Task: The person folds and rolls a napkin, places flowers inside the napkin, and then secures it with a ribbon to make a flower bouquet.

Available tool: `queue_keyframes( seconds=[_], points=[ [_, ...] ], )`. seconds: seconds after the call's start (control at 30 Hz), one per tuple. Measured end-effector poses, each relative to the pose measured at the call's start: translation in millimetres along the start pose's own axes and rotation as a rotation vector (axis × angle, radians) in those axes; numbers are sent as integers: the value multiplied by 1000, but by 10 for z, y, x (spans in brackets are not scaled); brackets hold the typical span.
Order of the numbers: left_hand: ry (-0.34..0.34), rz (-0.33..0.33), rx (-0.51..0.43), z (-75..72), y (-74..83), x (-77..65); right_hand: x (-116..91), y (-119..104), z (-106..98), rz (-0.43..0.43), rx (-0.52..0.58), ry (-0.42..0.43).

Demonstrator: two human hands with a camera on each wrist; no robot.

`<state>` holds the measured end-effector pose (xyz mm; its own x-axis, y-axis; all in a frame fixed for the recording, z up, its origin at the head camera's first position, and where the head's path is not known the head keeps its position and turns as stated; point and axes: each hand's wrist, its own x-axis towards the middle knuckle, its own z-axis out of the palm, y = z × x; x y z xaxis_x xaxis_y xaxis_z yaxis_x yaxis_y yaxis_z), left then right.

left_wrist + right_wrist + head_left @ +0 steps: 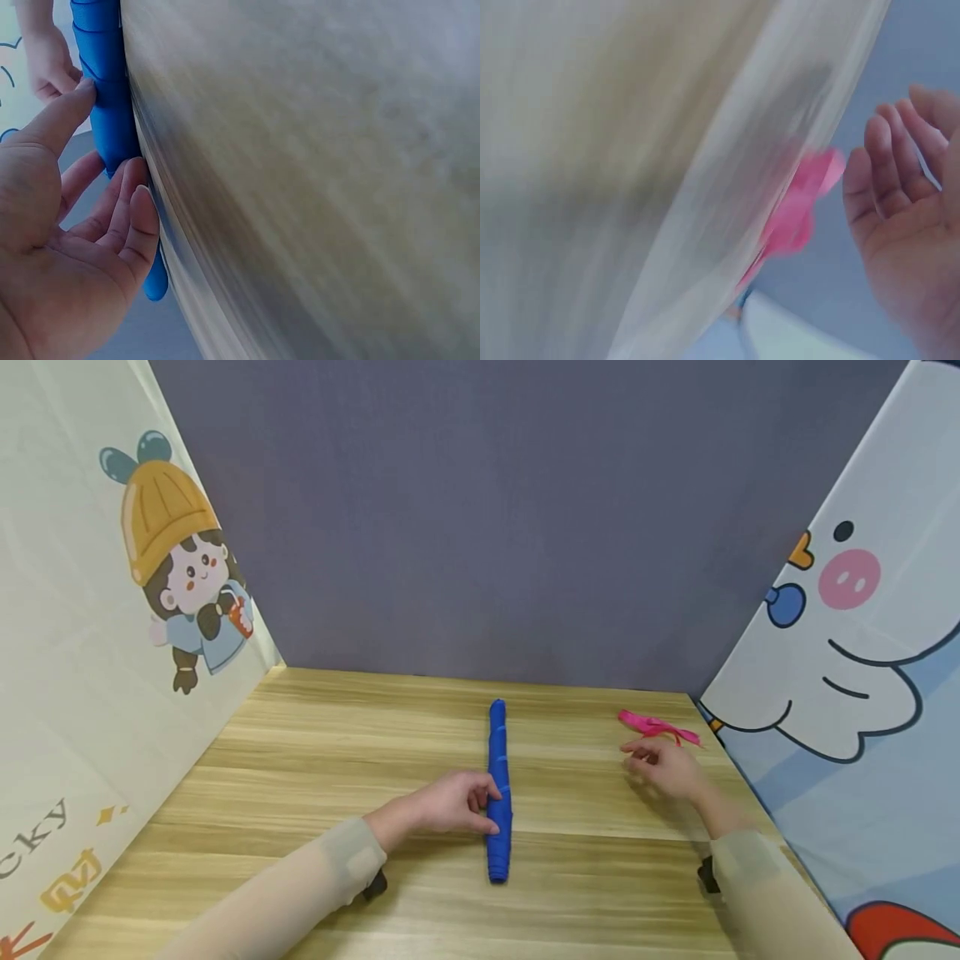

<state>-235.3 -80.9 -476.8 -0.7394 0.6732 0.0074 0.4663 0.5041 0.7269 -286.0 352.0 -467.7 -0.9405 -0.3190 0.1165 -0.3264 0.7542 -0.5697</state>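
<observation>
Sleeves: two pale sleeves [277,893] came in nearest me, one on each side of the blue roll, with a dark device [377,885] under the left cuff.
Blue roll [498,739]: it lay lengthwise on the wood-grain table [315,735], slimmer at its far end, thicker and layered at its near end.
Left hand [450,804]: just left of the roll; I saw thumb and fingertips touching it, spread apart along its length, moderately wide rather than wrapped round.
Right hand [666,768]: well to the right of the roll, slightly blurred, its fingers loosely curved and the hand half open.
Pink ribbon [651,724]: right of the roll's far end, crumpled, just beyond the right hand.
Backdrop: a grey-purple wall [480,518] stood beyond the roll; a cartoon-printed panel [67,568] rose far to its left.
</observation>
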Motion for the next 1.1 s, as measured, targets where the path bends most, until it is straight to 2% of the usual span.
queue_keyframes(
  seconds=[0.1, 0.2, 0.33, 0.43, 0.7, 0.83, 1.1],
  points=[
    [-2, 4, 1, -2, -2, 4, -25, 245, -173, 46, -28, 27],
    [-4, 10, 4, -11, 3, 4, -70, 427, -282, 110, -15, 14],
    [-9, 16, 8, -17, 17, 3, -112, 596, -330, 193, -21, -2],
    [-10, 21, 14, -15, 26, 2, -104, 665, -326, 206, -64, -1],
    [-12, 25, 39, 7, 44, 2, -40, 659, -321, 147, -171, -26],
    [-12, 26, 37, 15, 44, 11, -16, 652, -309, 142, -181, -42],
    [-15, 31, 24, 10, 42, 2, -16, 564, -269, 127, -169, -20]
  ],
)
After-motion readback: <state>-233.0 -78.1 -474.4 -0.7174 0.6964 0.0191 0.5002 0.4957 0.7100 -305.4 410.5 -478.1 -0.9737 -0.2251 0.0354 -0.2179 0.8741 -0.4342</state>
